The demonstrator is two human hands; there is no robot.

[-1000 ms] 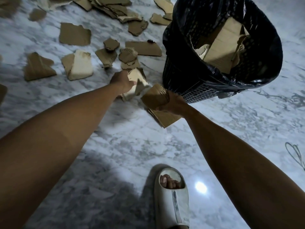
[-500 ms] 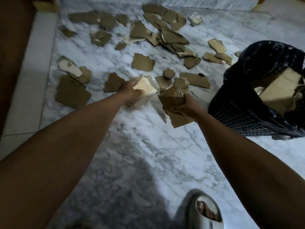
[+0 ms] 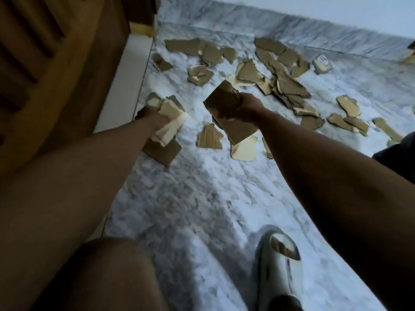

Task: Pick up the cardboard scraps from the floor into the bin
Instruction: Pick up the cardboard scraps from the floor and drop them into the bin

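Cardboard scraps gripped in both hands (more beyond them).

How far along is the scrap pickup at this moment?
Done: cannot tell; only the bin's dark edge shows. In hand: left hand grips pale scraps, right hand grips brown pieces. Left: many scraps across the floor.

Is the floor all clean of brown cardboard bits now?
No, many torn brown cardboard scraps lie scattered on the white marble floor.
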